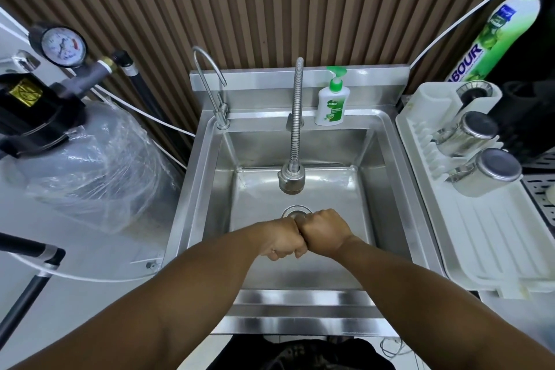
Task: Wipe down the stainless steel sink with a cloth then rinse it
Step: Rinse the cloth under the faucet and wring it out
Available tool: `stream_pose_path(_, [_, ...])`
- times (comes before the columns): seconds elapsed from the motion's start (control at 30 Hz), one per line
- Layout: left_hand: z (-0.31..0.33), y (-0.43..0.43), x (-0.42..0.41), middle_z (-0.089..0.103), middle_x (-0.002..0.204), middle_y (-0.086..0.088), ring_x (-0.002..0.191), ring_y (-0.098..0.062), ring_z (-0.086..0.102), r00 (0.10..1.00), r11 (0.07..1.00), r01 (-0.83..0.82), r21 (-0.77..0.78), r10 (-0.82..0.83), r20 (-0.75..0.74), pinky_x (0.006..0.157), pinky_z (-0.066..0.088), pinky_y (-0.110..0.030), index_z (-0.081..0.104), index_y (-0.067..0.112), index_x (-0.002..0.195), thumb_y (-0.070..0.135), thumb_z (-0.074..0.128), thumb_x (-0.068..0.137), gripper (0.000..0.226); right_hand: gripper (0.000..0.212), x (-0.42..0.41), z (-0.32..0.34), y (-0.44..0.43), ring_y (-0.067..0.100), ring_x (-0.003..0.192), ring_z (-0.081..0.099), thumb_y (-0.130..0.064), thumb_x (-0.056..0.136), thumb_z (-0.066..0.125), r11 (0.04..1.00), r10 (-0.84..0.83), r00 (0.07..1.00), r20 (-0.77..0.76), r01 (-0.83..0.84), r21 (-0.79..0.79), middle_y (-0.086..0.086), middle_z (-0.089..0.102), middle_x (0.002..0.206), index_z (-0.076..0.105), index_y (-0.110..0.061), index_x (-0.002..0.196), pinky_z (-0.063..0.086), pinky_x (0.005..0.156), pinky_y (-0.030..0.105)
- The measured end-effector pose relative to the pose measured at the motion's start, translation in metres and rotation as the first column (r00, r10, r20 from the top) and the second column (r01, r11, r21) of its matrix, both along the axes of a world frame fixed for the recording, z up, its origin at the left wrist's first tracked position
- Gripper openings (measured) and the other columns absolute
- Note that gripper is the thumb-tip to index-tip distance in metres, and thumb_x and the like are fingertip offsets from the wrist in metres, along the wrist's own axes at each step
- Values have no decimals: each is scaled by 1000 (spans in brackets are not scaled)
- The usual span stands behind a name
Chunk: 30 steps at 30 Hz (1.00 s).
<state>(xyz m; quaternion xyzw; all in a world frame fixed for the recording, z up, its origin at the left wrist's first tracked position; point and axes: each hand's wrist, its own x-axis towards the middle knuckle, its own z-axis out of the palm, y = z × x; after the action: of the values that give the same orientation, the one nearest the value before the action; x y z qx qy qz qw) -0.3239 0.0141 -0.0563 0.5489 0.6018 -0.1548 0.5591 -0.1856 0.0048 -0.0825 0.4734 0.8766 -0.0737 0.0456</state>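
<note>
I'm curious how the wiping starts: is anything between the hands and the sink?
Nothing visible. The left hand and right hand, fists touching, are over the sink basin, just in front of the drain; the faucet hangs beyond them.

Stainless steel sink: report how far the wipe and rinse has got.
Done: nothing that shows; no cloth is in view, no water runs in the stainless steel sink. In hand: the left hand and right hand are fists pressed together above the round drain. Left: wiping, then rinsing from the flexible metal tap.
</note>
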Motion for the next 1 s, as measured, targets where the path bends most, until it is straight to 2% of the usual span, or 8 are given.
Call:
stream_pose_path(0.3, [0,-19,-4,25,49,1,45,-12,17,959,940,-215,-266,255,127,47,15,-21,32,21,57,-2,56,77,39,32,6,1,-4,21,36,56,-24,45,88,970,184,980,-73,-170,174,-2,58,49,63,-18,64,36,34,21])
stream_pose_path(0.5, [7,-24,-7,27,52,2,44,-11,18,948,915,-227,-332,286,140,45,16,-19,32,22,56,2,57,80,40,30,7,1,-4,22,39,58,-24,50,87,948,256,964,-68,-236,214,-3,59,51,61,-20,63,35,36,20])
stream_pose_path(0.6, [10,-22,-1,35,54,1,45,-12,24,950,952,-228,-203,263,166,44,20,-20,42,18,65,7,63,80,28,22,8,15,-3,28,52,65,-20,64,81,971,193,976,-96,-176,164,2,68,65,64,-17,78,41,45,27])
stream_pose_path(0.67, [9,-25,3,56,69,-2,53,-16,47,973,988,-143,63,129,192,48,40,-26,55,15,83,16,68,79,14,27,13,21,-8,35,78,68,-22,84,67,999,32,994,-108,-32,-6,9,72,92,57,-17,108,44,60,35])
stream_pose_path(0.7, [7,-26,4,66,83,-2,68,-18,61,977,976,-92,196,51,205,60,51,-31,59,17,94,21,71,77,21,34,19,20,-13,36,83,65,-25,87,65,990,-78,987,-139,59,-131,10,69,97,48,-20,116,43,63,36])
stream_pose_path(0.77, [3,-31,1,69,103,-1,92,-17,65,963,932,-85,353,-14,269,79,53,-34,57,20,105,28,76,74,38,43,35,16,-21,27,75,58,-27,82,73,901,-314,904,-290,188,-390,4,63,86,38,-29,107,44,64,37])
stream_pose_path(0.87, [4,-36,1,67,102,-4,89,-18,63,907,877,-240,417,48,419,79,52,-35,58,21,102,38,80,68,44,39,55,24,-35,14,66,47,-28,78,83,694,-610,642,-464,150,-705,-3,50,73,45,-25,86,42,62,30])
stream_pose_path(1.0, [15,-47,15,70,92,-2,77,-11,65,780,833,-440,335,170,602,65,51,-25,64,24,105,29,81,79,31,38,63,42,-52,12,71,50,-38,75,84,599,-753,424,-504,123,-791,-3,50,73,57,-13,83,44,68,29])
